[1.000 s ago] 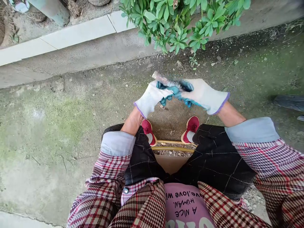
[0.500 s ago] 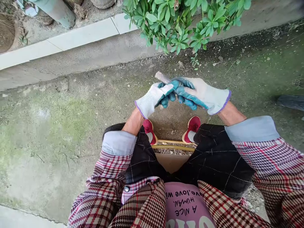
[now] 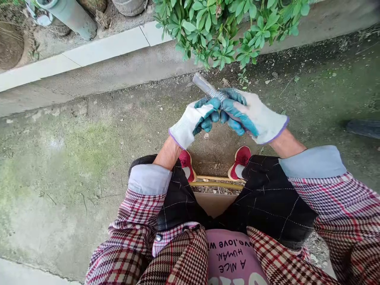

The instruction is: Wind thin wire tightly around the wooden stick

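Note:
A short pale grey rod (image 3: 202,84) slants up and to the left out of my hands, in front of my body. Thin silvery wire (image 3: 217,94) appears wound around its middle. My right hand (image 3: 249,113), in a white glove with a teal coated palm, is wrapped round the rod's lower part and hides that end. Against the wound part presses my left hand (image 3: 196,120), gloved the same way, thumb and fingers pinched together. Whether a loose end of wire lies between those fingers is too small to tell.
Ahead runs a low concrete wall (image 3: 118,69) with a white tiled top (image 3: 107,45). A leafy green bush (image 3: 219,29) hangs over it. Grey pots (image 3: 71,18) stand behind at left. My red shoes (image 3: 242,156) rest on mossy ground near a yellowish bar (image 3: 218,184).
More of the rod and the wire winding now shows above my hands. My left hand has shifted slightly down from the rod, and my right hand has turned a little.

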`<state>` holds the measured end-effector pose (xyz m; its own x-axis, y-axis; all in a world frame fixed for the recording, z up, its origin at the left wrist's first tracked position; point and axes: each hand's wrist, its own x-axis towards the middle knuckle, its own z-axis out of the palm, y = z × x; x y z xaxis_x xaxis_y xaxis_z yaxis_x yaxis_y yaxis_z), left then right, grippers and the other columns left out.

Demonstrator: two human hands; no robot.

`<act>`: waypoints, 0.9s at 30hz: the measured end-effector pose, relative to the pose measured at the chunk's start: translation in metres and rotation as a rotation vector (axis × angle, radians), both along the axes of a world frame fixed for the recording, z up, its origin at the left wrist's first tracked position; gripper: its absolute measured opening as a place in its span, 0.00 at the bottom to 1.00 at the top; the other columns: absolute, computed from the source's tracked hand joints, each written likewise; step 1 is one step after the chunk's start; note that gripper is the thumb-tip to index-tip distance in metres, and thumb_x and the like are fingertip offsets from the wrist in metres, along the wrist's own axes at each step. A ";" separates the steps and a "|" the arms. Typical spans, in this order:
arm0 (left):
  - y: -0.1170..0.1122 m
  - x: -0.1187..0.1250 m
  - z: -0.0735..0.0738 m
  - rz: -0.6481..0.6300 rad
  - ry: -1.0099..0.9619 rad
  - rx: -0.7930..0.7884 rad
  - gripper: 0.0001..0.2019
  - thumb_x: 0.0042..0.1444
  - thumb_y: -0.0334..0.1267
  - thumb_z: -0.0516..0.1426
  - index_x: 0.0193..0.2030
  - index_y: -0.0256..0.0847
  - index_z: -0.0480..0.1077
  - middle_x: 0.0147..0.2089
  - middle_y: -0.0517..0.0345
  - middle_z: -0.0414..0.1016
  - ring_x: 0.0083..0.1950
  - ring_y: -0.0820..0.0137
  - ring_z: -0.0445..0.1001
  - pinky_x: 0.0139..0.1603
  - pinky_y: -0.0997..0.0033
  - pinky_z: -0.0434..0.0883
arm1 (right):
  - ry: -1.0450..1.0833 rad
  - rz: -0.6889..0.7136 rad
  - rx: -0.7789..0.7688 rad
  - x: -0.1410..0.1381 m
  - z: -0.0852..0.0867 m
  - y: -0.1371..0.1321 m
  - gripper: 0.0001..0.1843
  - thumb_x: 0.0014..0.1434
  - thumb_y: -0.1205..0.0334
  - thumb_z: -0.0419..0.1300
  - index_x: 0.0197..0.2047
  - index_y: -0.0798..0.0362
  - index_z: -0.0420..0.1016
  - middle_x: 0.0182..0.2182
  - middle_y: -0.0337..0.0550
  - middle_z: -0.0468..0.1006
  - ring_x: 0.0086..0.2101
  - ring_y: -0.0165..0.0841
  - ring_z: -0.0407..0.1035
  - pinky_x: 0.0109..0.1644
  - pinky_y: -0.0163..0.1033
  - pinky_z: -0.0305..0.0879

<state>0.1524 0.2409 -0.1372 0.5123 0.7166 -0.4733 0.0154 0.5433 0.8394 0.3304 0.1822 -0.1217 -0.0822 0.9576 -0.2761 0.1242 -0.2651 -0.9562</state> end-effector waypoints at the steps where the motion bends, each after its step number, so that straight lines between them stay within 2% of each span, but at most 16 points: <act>1: -0.001 -0.001 0.001 -0.030 -0.016 -0.007 0.20 0.66 0.51 0.69 0.33 0.40 0.69 0.24 0.68 0.72 0.16 0.83 0.59 0.18 0.80 0.58 | 0.064 0.032 -0.033 0.002 0.003 0.000 0.17 0.67 0.39 0.66 0.47 0.44 0.78 0.31 0.40 0.80 0.20 0.32 0.61 0.19 0.40 0.58; 4: -0.002 -0.004 0.002 -0.095 -0.042 -0.015 0.21 0.63 0.52 0.71 0.34 0.40 0.70 0.25 0.66 0.74 0.16 0.83 0.59 0.17 0.79 0.59 | 0.174 0.112 -0.098 0.008 0.010 -0.002 0.19 0.68 0.38 0.66 0.41 0.46 0.77 0.28 0.39 0.78 0.19 0.29 0.56 0.16 0.38 0.52; 9: 0.000 -0.004 0.002 -0.158 -0.024 -0.013 0.21 0.62 0.51 0.72 0.34 0.39 0.70 0.25 0.65 0.74 0.18 0.81 0.66 0.19 0.80 0.63 | 0.205 0.148 -0.175 0.008 0.012 -0.007 0.20 0.72 0.40 0.63 0.38 0.48 0.79 0.27 0.41 0.75 0.17 0.28 0.53 0.14 0.36 0.48; 12: 0.003 -0.004 -0.004 -0.145 -0.013 -0.012 0.22 0.62 0.51 0.72 0.33 0.40 0.69 0.25 0.65 0.74 0.18 0.81 0.66 0.19 0.79 0.63 | 0.192 0.143 -0.175 0.005 0.008 -0.006 0.19 0.71 0.40 0.63 0.40 0.47 0.78 0.27 0.42 0.78 0.18 0.30 0.57 0.14 0.37 0.52; 14: 0.004 -0.003 -0.010 -0.131 -0.015 0.002 0.21 0.62 0.50 0.72 0.33 0.39 0.69 0.26 0.64 0.75 0.18 0.81 0.66 0.18 0.79 0.62 | 0.144 0.115 -0.112 0.005 0.003 -0.001 0.17 0.70 0.41 0.65 0.45 0.46 0.80 0.29 0.41 0.80 0.20 0.32 0.62 0.16 0.37 0.57; 19: 0.004 -0.001 -0.019 -0.181 -0.027 0.053 0.22 0.61 0.52 0.72 0.32 0.38 0.70 0.28 0.62 0.76 0.20 0.81 0.66 0.19 0.80 0.64 | -0.118 0.112 0.054 0.011 -0.007 0.010 0.19 0.69 0.46 0.68 0.58 0.45 0.82 0.36 0.42 0.86 0.28 0.36 0.75 0.28 0.39 0.75; 22: 0.004 0.002 -0.021 -0.187 -0.029 0.063 0.21 0.63 0.51 0.71 0.32 0.39 0.70 0.28 0.63 0.76 0.20 0.81 0.66 0.20 0.80 0.65 | -0.224 0.168 0.115 0.017 -0.012 0.011 0.24 0.73 0.46 0.63 0.66 0.46 0.80 0.42 0.44 0.88 0.32 0.39 0.79 0.35 0.44 0.80; 24: 0.005 0.005 -0.022 -0.129 0.012 0.039 0.18 0.66 0.48 0.69 0.33 0.39 0.70 0.27 0.65 0.76 0.20 0.81 0.65 0.21 0.80 0.65 | -0.330 0.178 0.172 0.019 -0.015 0.010 0.26 0.74 0.49 0.61 0.71 0.46 0.77 0.47 0.46 0.88 0.36 0.42 0.82 0.41 0.49 0.83; 27: 0.008 0.011 -0.025 0.003 0.107 -0.026 0.15 0.68 0.45 0.67 0.35 0.39 0.71 0.24 0.66 0.74 0.19 0.80 0.66 0.20 0.79 0.65 | -0.579 0.157 0.243 0.018 -0.021 0.011 0.34 0.67 0.56 0.68 0.74 0.46 0.75 0.56 0.49 0.87 0.51 0.53 0.83 0.58 0.58 0.81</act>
<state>0.1630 0.2486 -0.1621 0.4560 0.7049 -0.5433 0.1024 0.5649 0.8188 0.3485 0.1931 -0.1428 -0.1288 0.9871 -0.0950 0.6579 0.0134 -0.7530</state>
